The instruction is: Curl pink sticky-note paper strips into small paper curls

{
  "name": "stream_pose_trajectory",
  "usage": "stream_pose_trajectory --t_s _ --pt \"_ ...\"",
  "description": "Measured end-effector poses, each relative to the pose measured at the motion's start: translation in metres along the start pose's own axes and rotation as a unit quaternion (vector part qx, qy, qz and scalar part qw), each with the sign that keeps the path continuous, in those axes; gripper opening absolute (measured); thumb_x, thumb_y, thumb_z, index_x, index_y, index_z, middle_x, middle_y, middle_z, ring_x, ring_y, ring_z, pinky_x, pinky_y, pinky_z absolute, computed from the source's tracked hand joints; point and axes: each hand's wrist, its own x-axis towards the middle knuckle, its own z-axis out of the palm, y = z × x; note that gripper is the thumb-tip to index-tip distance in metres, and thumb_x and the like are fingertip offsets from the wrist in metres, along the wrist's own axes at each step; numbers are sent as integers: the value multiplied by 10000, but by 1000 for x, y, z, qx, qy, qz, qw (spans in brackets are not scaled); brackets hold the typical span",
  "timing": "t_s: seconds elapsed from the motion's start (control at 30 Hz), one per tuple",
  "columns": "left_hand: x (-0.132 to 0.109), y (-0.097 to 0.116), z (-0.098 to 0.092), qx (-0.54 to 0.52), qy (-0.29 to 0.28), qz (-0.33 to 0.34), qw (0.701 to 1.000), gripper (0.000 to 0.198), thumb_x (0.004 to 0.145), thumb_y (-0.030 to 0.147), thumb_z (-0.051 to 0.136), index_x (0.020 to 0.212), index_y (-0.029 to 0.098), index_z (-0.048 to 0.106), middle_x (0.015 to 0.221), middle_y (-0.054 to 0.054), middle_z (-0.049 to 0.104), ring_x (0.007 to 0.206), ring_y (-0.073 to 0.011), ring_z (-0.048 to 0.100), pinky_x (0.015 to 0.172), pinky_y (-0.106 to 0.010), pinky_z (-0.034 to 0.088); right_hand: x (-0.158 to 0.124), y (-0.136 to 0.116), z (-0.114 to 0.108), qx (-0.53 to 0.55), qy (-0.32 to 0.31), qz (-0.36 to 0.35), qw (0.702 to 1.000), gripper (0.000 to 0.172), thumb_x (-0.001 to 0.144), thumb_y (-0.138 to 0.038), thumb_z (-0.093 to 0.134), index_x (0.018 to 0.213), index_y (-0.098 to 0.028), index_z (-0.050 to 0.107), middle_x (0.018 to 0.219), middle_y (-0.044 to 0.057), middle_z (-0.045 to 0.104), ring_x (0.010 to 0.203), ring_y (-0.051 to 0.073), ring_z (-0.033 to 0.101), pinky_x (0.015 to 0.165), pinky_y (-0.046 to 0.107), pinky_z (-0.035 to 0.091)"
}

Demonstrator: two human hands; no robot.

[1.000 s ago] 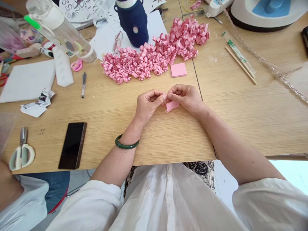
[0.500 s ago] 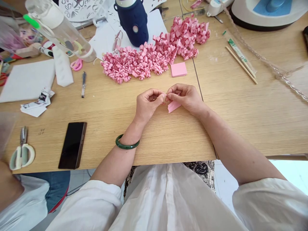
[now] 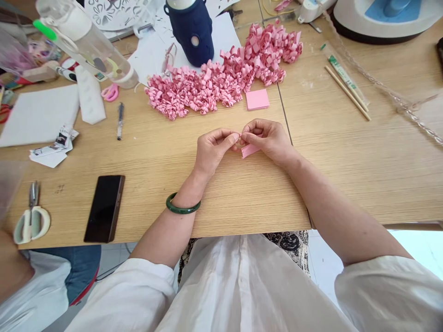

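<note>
Over the middle of the table, my left hand and my right hand meet with their fingertips pinched together. A strip of pink paper with a notched or slit end sticks out beneath my right hand's fingers. My left thumb and forefinger pinch at a small pink bit beside it, mostly hidden by the fingers. Just beyond my hands lies a small stack of pink paper. Behind it stretches a long heap of curled pink paper flowers.
To the left are a black phone, white-handled scissors and a pen. A navy bottle and a clear bottle stand at the back. Chopsticks and a twisted cord lie right. Another person's arm shows at lower left.
My hands have shifted very slightly, still pinched together. The pink strip's free end has tipped up a little under my right hand. Nothing else on the table has moved.
</note>
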Motion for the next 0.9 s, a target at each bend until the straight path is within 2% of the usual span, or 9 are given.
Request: stream_pose_trajectory --t_s 0.13,0.23,0.43,0.53,0.7,0.9 --pt "0 -4 0 26 4 27 999 150 750 313 821 772 187 742 733 0 741 637 -113 676 649 -236 574 -1 0 1 8 -17 1 1000 208 798 -317 832 788 -183 673 756 9 722 705 125 687 704 259 589" --pt "0 -5 0 50 11 44 998 109 756 273 793 759 195 717 742 8 731 662 -113 681 652 -228 569 -1 -2 0 0 -26 3 1000 242 792 -379 838 802 -183 697 785 18 740 741 135 696 719 260 588" --pt "1 -5 0 45 35 45 997 175 777 329 796 749 192 691 717 16 700 616 -95 638 619 -218 540 -2 -3 -1 2 27 32 999 497 860 -684 670 834 -191 726 809 42 747 782 168 715 657 260 567" --pt "1 -5 0 40 37 50 997 174 777 328 808 763 189 703 740 8 713 638 -100 648 630 -222 542 -4 -6 0 8 10 38 999 522 853 -707 661 821 -190 726 807 43 753 755 160 706 656 257 567" --pt "1 -5 0 37 48 50 997 157 774 313 810 772 190 712 748 7 724 625 -100 646 623 -227 543 -5 -9 1 -26 2 5 1000 441 773 -631 795 815 -197 733 852 29 768 813 163 707 740 259 583" --pt "1 -5 0 50 38 44 997 227 788 382 823 781 189 704 745 7 706 625 -103 644 622 -236 537 0 0 -2 30 27 50 998 636 818 -819 591 823 -199 731 782 63 756 743 194 728 649 294 592"
